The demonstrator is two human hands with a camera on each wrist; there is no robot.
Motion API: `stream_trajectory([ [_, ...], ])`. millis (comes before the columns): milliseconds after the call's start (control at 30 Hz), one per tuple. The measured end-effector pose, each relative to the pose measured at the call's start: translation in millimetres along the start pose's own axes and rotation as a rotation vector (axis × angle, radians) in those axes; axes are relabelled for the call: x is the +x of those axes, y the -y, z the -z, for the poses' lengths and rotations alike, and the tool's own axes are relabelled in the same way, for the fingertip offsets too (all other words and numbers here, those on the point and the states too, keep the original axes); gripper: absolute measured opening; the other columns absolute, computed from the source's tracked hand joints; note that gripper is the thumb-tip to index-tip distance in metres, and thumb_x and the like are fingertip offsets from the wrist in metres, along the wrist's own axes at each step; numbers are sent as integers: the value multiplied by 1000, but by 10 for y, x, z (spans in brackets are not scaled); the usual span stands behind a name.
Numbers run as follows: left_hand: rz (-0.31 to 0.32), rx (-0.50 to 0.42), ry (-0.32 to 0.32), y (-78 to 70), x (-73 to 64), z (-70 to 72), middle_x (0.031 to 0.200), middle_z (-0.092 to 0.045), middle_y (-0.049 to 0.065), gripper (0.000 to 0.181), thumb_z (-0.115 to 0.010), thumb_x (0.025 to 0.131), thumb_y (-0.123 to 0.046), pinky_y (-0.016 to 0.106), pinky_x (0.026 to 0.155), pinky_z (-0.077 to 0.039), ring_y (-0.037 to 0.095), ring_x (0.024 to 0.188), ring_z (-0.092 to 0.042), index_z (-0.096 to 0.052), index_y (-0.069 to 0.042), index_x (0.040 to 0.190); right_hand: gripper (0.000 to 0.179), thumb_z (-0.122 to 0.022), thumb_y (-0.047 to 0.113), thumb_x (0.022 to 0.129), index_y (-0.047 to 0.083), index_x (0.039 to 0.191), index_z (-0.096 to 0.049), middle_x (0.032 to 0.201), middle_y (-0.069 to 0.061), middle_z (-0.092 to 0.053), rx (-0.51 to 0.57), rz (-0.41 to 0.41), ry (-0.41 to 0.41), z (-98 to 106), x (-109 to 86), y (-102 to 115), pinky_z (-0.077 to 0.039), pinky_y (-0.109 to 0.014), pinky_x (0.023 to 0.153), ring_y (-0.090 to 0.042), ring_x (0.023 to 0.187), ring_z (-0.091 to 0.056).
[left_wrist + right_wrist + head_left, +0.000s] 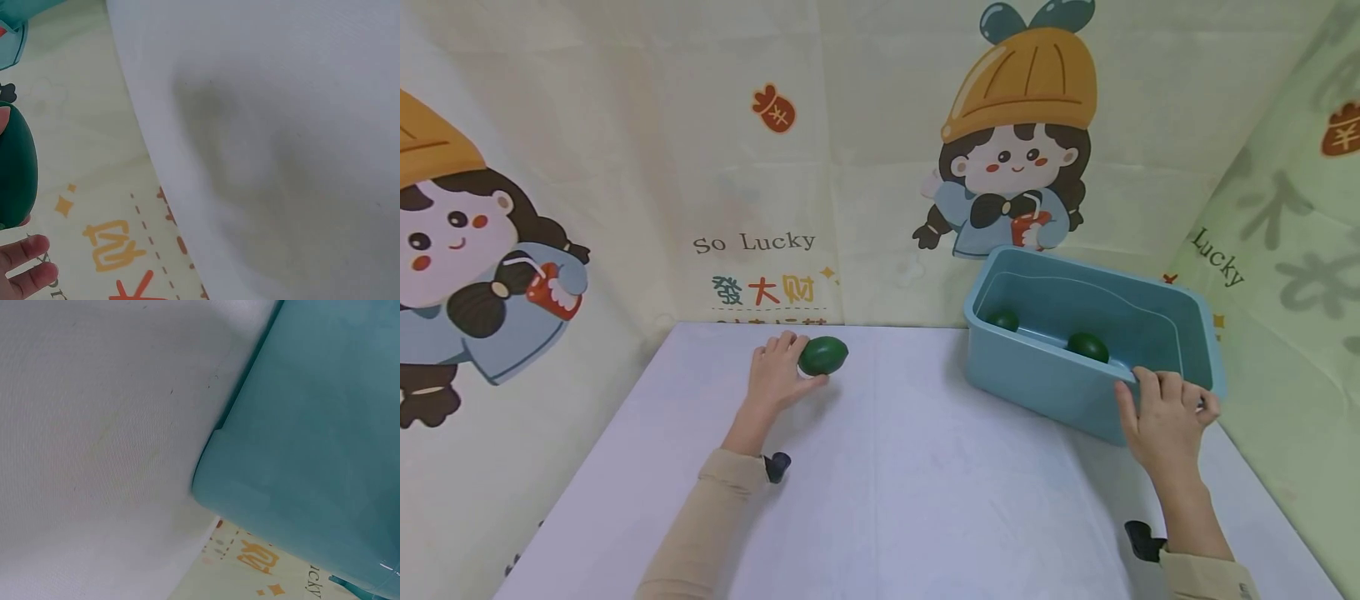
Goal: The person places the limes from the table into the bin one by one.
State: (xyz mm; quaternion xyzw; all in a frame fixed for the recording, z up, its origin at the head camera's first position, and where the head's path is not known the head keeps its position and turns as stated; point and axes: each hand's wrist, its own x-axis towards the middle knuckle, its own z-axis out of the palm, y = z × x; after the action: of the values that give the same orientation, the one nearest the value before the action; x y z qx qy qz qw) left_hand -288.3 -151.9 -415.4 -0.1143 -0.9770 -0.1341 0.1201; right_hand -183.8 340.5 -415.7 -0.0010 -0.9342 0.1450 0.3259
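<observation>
My left hand pinches a dark green lime between thumb and fingers, above the far left part of the table. In the left wrist view the lime shows at the left edge, smooth and oval, with two fingertips below it. At the right stands a blue plastic bin, set at an angle. Two more green fruits lie inside, one lime near the middle and another lime at the left end. My right hand grips the bin's near rim close to its right corner.
A white-covered table spreads out under both hands. Behind it hangs a printed cloth backdrop with cartoon figures, and the bin stands close to it. Another cloth side rises at the right.
</observation>
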Motion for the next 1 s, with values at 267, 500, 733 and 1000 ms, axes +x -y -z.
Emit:
stream_trajectory([
  [267,-3,2,-20,-125,63,19,123,-44,13,73,-63,72,-54,53,93,-30,31,110,-39,-49,-8,127,52,-30,41,98,-7,113,-45,103,-27,-36,6,13,-19,-12,0,-10,-5,-61,87,-45,96,-27],
  [500,-3,-12,-35,-258,135,45,129,-43,13,76,-64,73,-54,53,95,-29,30,115,-37,-46,-8,131,52,-31,41,98,-7,114,-45,103,-27,-37,9,22,-27,-9,5,-9,-5,-61,87,-45,95,-28],
  [733,-32,-16,-54,-418,236,58,122,-45,11,73,-63,73,-54,50,94,-31,28,114,-38,-48,-9,128,49,-33,38,98,-7,115,-44,104,-27,-36,5,10,-3,9,13,5,-4,-60,87,-45,97,-27],
  [1000,-70,-9,-50,-650,338,71,118,-47,9,69,-63,73,-53,50,95,-29,28,111,-39,-48,-10,126,48,-33,37,98,-7,115,-44,104,-27,-35,2,-2,10,7,15,8,-4,-60,88,-45,98,-27],
])
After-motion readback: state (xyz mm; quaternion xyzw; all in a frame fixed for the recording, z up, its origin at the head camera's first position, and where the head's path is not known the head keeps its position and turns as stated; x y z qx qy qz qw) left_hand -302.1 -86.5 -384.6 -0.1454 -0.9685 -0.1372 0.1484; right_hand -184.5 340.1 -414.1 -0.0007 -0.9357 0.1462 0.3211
